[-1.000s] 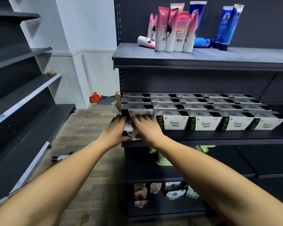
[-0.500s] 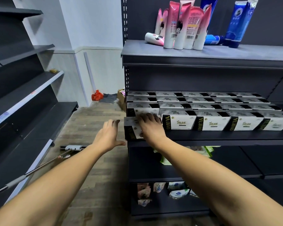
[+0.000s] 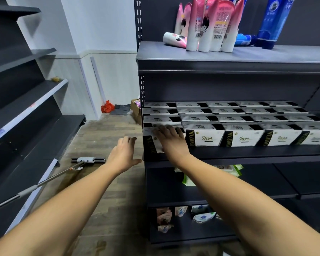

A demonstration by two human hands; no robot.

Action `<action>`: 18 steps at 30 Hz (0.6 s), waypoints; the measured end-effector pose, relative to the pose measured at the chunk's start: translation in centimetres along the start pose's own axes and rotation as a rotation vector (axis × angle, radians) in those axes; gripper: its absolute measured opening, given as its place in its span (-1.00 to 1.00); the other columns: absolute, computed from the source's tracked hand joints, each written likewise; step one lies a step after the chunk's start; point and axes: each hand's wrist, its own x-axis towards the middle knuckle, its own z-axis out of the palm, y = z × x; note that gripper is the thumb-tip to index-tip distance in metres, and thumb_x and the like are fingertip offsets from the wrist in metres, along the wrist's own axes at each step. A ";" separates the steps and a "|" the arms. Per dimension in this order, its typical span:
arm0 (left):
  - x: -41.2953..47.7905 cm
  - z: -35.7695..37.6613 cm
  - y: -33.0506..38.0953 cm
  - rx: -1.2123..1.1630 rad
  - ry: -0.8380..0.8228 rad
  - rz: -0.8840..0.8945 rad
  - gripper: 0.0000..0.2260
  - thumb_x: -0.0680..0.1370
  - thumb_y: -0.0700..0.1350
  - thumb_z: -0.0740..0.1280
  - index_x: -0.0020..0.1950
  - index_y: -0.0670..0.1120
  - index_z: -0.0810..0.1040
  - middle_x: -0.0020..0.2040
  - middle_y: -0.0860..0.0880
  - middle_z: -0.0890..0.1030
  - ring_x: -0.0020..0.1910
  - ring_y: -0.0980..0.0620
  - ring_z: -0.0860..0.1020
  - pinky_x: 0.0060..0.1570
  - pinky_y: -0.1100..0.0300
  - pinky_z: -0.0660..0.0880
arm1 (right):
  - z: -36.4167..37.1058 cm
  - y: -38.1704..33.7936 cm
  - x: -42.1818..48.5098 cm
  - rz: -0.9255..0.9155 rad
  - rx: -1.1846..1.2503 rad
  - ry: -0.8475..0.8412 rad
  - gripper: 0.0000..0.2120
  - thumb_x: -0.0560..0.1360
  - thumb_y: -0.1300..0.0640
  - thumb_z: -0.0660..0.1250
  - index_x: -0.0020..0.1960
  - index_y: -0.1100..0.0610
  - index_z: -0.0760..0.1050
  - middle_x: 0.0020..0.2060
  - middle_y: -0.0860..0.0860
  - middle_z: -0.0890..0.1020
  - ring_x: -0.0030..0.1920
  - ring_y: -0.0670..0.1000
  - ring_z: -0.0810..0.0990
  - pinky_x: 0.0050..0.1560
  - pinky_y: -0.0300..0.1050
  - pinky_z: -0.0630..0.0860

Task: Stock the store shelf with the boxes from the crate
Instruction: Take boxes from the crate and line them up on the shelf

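Observation:
Several white-and-black boxes (image 3: 242,137) stand in rows on the dark middle shelf (image 3: 248,154). The leftmost front box (image 3: 150,143) sits at the shelf's left end, beside its neighbour. My right hand (image 3: 171,139) lies flat against the front and top of that box, fingers straight and spread. My left hand (image 3: 124,154) hovers just left of the shelf end, fingers relaxed, holding nothing and apart from the box. No crate shows in this view.
Pink and blue tubes (image 3: 211,26) stand on the upper shelf. Pouches (image 3: 174,217) lie on the lower shelves. A mop (image 3: 85,160) lies on the wooden floor at left, beside dark shelving (image 3: 26,108). A cardboard carton (image 3: 136,109) and red bag (image 3: 107,107) sit by the wall.
My left hand has come off the leftmost box and drawn back to the left. My right hand stays on the box, which now sits further in on the shelf.

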 end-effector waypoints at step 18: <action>0.0 0.1 0.2 -0.012 0.044 0.043 -0.29 0.45 0.12 0.46 0.50 -0.11 0.28 0.27 -0.06 0.40 0.30 -0.09 0.39 0.11 -0.02 0.51 | 1.3 0.4 2.5 0.058 -0.015 -0.088 -0.23 0.44 0.27 0.39 0.53 -0.05 0.15 0.51 0.01 0.22 0.49 0.13 0.17 0.49 0.17 0.05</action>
